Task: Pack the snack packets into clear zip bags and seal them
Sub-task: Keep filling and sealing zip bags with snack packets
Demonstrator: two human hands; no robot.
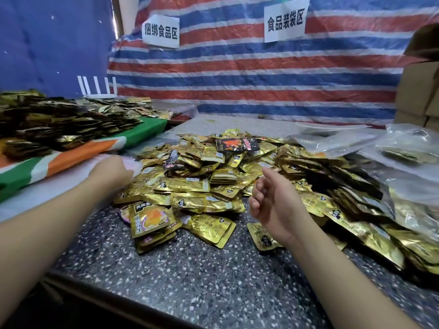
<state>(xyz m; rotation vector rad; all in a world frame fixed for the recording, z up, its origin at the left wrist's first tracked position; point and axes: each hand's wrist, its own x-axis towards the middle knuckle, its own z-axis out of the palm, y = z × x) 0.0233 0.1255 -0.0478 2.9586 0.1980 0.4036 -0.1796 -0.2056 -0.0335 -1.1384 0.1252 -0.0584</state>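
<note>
A big heap of gold snack packets (pixel 213 186) covers the middle of the speckled counter (pixel 190 281), with a black packet (pixel 237 144) on top. My left hand (pixel 111 172) reaches to the heap's left edge and lies on a pale stack of clear zip bags (pixel 71 184); its fingers are hidden behind the back of the hand. My right hand (pixel 268 200) hovers over the heap's near right side, palm turned left, fingers loosely curled and holding nothing. Clear bags holding packets (pixel 408 150) lie at the right.
A second mound of dark and gold packets (pixel 59 122) sits on a green, orange and white cloth (pixel 147 129) at the left. Cardboard boxes (pixel 418 91) stand at the far right. A striped tarp (pixel 237 74) with two paper signs hangs behind.
</note>
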